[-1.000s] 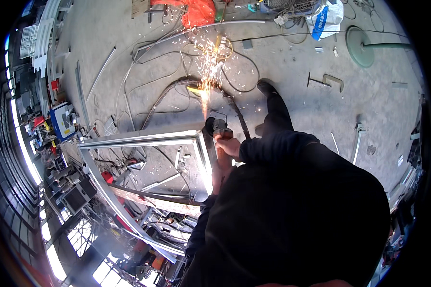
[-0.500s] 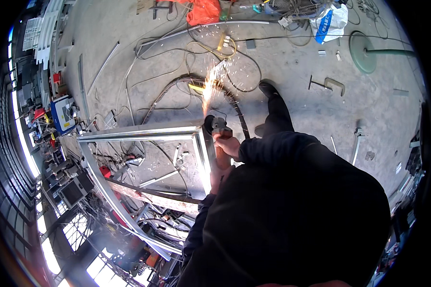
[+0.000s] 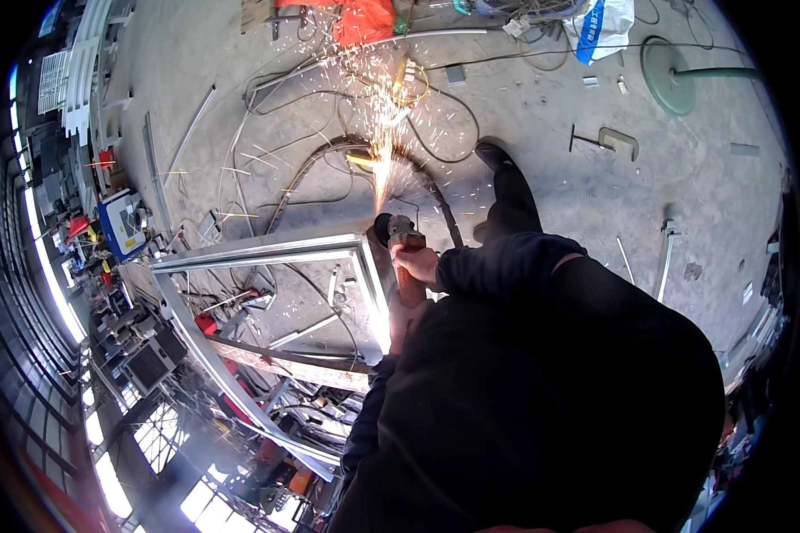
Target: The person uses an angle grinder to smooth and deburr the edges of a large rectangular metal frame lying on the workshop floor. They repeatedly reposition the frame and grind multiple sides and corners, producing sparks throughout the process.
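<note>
An orange angle grinder (image 3: 409, 286) is gripped in both my hands. My right hand (image 3: 420, 266) closes round its front body, just behind the dark gear head. Lower down, my left hand (image 3: 402, 322) wraps the rear of the tool, its fingers partly hidden by my sleeve. The grinder's dark disc (image 3: 383, 228) meets the outer corner of a rectangular metal frame (image 3: 262, 251). From that contact a bright fan of sparks (image 3: 386, 147) shoots away across the floor.
Cables and a dark hose (image 3: 298, 176) loop over the concrete beyond the frame. A C-clamp (image 3: 615, 142) and a green round base (image 3: 669, 76) lie to the right. A rusty beam (image 3: 284, 362) passes under the frame. At left stands a blue-and-white machine (image 3: 123, 222).
The sparks have grown denser and spread wider, with streaks now flying left over the frame. Both hands keep hold of the grinder at the same corner; the whole view has shifted slightly.
</note>
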### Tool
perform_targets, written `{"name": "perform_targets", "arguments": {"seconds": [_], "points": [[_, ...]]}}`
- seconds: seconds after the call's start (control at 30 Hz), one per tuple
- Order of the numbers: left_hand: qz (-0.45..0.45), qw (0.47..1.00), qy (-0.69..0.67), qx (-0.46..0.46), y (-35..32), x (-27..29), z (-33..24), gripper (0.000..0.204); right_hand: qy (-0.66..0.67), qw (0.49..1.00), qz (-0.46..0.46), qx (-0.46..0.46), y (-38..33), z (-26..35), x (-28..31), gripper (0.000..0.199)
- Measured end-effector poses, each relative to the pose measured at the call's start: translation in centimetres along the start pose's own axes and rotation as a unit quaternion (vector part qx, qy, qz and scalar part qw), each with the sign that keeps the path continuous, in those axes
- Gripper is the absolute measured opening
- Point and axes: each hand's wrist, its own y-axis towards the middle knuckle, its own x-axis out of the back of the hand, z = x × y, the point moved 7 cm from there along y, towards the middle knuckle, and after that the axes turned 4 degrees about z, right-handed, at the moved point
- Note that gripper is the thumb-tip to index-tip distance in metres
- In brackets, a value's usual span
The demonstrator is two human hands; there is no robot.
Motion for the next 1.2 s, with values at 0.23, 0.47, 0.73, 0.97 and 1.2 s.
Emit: {"name": "perform_targets", "arguments": {"seconds": [0.23,0.47,0.73,0.97,1.2], "points": [[-0.026,1.0,0.001,-0.006,-1.6,0.8,3.9,0.075,-0.055,0.997,0.025,0.041,-3.6,1.5,-2.3,0.028],[-0.068,0.996,0.056,0.015,-2.5,1.4,1.2,0.077,-0.031,0.994,0.034,0.1,-4.0,3.2,-2.7,0.034],[-0.006,0.994,-0.111,-0.005,-3.4,1.6,-0.7,0.073,-0.083,0.991,0.007,0.1,-8.2,5.0,-3.3,0.044],[-0.008,0.997,-0.065,-0.044,-1.3,1.0,4.5,0.063,-0.013,0.999,-0.003,0.045,-6.6,3.6,-2.3,0.048],[-0.02,0.998,-0.018,-0.053,-0.9,1.0,5.7,0.064,-0.061,0.998,-0.017,0.015,-4.0,1.1,-1.4,0.047]]}}
